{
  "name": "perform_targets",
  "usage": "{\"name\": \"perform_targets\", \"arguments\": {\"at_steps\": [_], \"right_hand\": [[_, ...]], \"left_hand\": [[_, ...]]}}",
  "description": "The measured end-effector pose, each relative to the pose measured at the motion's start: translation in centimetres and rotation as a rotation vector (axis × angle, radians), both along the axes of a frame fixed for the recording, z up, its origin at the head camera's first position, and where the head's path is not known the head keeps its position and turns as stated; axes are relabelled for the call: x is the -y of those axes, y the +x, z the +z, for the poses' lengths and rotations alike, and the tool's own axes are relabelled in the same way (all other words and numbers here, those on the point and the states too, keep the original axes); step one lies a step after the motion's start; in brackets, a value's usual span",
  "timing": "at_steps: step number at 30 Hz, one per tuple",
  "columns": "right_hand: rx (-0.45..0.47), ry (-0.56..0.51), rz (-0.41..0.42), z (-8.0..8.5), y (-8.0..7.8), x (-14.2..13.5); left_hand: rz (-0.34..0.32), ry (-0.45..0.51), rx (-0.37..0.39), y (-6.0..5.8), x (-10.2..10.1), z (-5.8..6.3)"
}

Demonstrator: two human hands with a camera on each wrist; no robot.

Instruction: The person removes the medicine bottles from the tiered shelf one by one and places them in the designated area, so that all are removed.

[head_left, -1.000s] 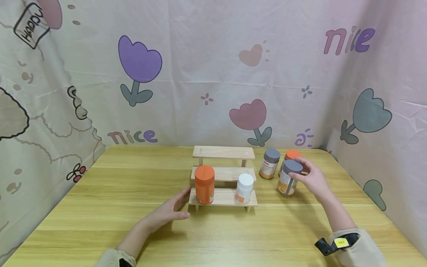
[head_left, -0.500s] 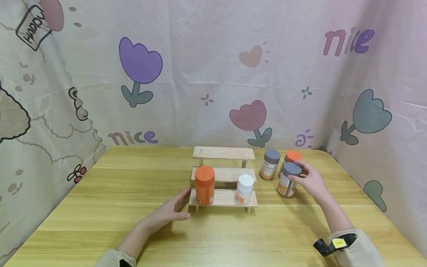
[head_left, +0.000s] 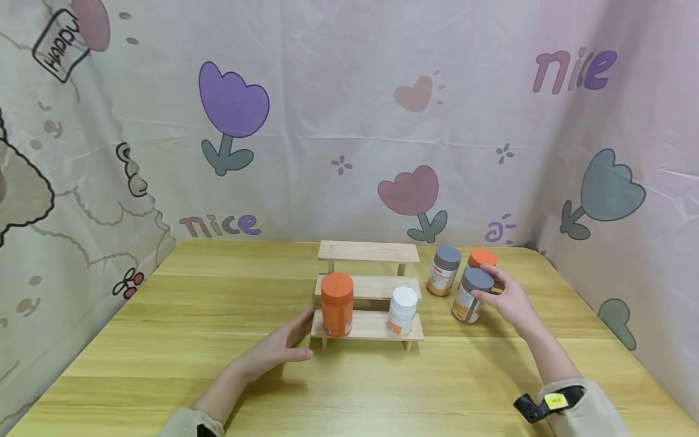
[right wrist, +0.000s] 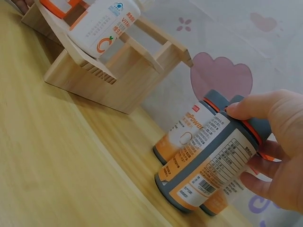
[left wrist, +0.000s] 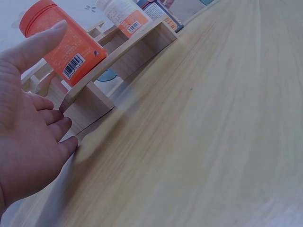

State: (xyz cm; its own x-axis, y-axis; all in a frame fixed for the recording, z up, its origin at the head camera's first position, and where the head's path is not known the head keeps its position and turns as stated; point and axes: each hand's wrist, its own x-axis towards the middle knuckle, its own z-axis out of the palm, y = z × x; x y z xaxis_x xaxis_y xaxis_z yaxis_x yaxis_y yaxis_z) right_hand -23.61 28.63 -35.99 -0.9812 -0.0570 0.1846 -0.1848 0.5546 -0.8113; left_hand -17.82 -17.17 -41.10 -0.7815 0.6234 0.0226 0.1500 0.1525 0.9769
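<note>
My right hand [head_left: 510, 298] holds a supplement bottle [head_left: 466, 303] with a dark grey cap, thumb and fingers around the cap end. It leans slightly in the head view, its base at the tabletop. My left hand [head_left: 273, 351] lies beside the left end of a three-step wooden rack [head_left: 363, 328], fingers extended and fingertips right at the bottom step. Upright on that step are a large orange bottle [head_left: 337, 306] at the left and a small white bottle [head_left: 402, 312] at the right. The left wrist view shows the orange bottle's barcode [left wrist: 73, 65] beyond my thumb.
Right of the rack stands another grey-capped bottle [head_left: 442, 276]. An orange-capped bottle [head_left: 483, 257] is partly hidden behind the held one. The wooden table [head_left: 229, 291] meets a printed curtain [head_left: 306, 121] at the back and sides.
The held bottle tips a little, its cap shifting left and slightly down then back up while the base stays near the same spot. My left hand keeps its place by the rack.
</note>
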Motion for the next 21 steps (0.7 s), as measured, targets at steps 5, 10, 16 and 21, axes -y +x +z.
{"name": "perform_targets", "arguments": {"at_steps": [5,10,16,21], "right_hand": [[0.016,0.001,0.023,0.1,0.1,-0.1],[0.037,-0.005,0.034,0.4,0.2,-0.1],[0.018,-0.025,0.025,1.1,0.3,-0.1],[-0.032,-0.026,0.032,1.7,0.2,0.0]], "left_hand": [[-0.005,0.005,-0.003,-0.1,0.0,0.0],[-0.009,0.004,-0.005,-0.1,0.0,0.0],[-0.016,0.018,-0.009,-0.1,0.0,-0.1],[-0.015,0.019,-0.003,-0.1,0.1,-0.1]]}}
